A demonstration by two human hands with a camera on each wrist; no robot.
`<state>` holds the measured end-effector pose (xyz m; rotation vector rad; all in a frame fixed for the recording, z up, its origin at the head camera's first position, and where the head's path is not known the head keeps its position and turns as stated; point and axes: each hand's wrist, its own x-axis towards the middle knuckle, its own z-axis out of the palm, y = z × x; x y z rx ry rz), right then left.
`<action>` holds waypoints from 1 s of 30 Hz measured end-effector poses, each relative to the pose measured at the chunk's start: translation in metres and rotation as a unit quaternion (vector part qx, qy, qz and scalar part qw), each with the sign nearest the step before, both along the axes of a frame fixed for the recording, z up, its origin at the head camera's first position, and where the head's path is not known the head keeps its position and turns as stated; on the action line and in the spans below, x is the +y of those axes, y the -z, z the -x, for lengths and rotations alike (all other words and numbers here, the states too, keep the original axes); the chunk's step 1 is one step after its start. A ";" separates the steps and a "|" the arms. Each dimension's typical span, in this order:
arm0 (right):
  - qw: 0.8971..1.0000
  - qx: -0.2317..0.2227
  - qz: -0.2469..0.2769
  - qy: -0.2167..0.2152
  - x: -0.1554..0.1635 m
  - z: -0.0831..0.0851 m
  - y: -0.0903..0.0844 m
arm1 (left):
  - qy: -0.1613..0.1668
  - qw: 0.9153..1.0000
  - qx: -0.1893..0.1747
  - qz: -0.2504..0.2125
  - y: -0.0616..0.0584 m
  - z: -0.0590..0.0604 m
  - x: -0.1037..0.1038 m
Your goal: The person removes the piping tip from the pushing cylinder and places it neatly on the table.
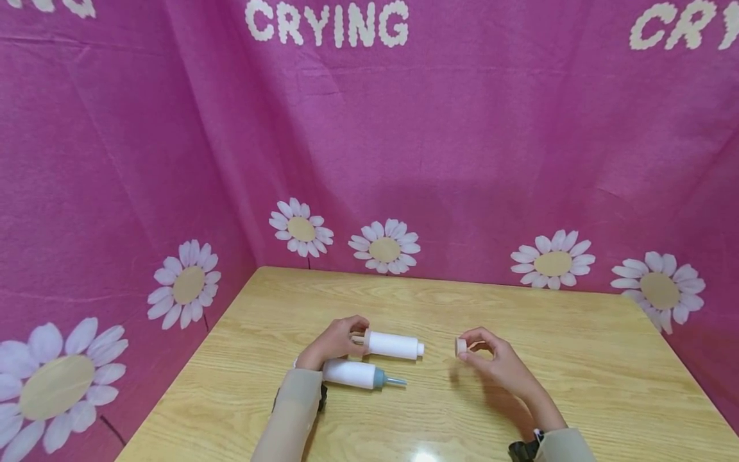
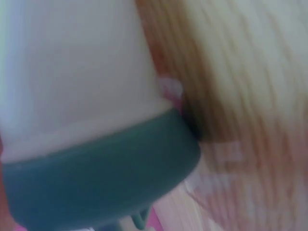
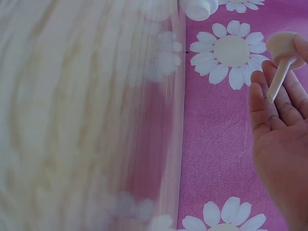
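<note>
In the head view my left hand [image 1: 337, 340] grips the left end of a white squeeze bottle [image 1: 392, 344]. This bottle lies sideways, its bare white neck [image 1: 420, 349] facing right. Just in front of it is a second white squeeze bottle [image 1: 353, 373] with a teal nozzle cap [image 1: 379, 378], partly hidden by my left wrist. That teal cap [image 2: 101, 173] looms close in the left wrist view. My right hand [image 1: 493, 360] pinches a beige nozzle cap [image 1: 460, 347], apart from the bottles. In the right wrist view the cap's tapered spout [image 3: 280, 82] points over my fingers.
Both bottles and hands are over a light wood-grain table [image 1: 554, 321]. A pink cloth [image 1: 462, 128] with daisies and white lettering hangs behind the table and along its sides.
</note>
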<state>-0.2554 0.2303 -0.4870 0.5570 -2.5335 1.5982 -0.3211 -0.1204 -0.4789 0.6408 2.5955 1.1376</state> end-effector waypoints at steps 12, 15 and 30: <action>1.000 0.017 0.007 0.001 -0.006 0.001 -0.001 | -0.008 0.976 0.198 -0.089 -0.005 -0.020 0.026; 1.000 0.013 0.008 -0.002 -0.011 0.001 -0.001 | 0.008 0.966 0.233 -0.109 -0.006 -0.028 0.041; 0.999 0.000 0.015 -0.030 -0.037 -0.009 -0.010 | 0.079 0.956 0.253 -0.123 -0.005 -0.051 0.094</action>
